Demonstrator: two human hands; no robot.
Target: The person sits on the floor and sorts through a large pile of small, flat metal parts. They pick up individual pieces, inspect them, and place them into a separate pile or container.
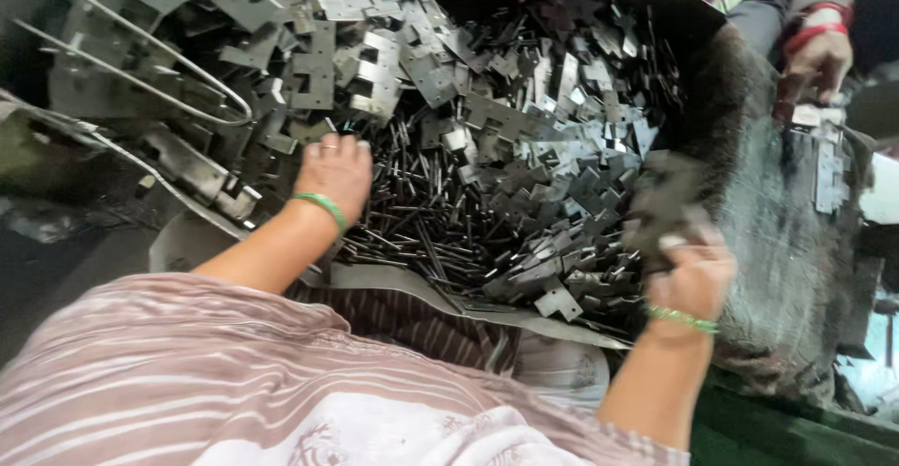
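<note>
My left hand (335, 172), with a green bangle at the wrist, reaches palm-down into a heap of thin dark metal pins (421, 222); its fingers are buried among them, so its grip is hidden. My right hand (691, 274), also with a green bangle, is lifted and blurred, its fingers closed around a dark metal hinge plate (663, 206). A big pile of grey stamped hinge plates (552, 147) lies between and beyond both hands.
Bent wire rods (159, 54) and larger plates lie at the upper left. Another person's hand (822, 59) with red bangles rests at the upper right beside stacked hinge plates (828, 171). A worn dark work surface (777, 269) runs along the right.
</note>
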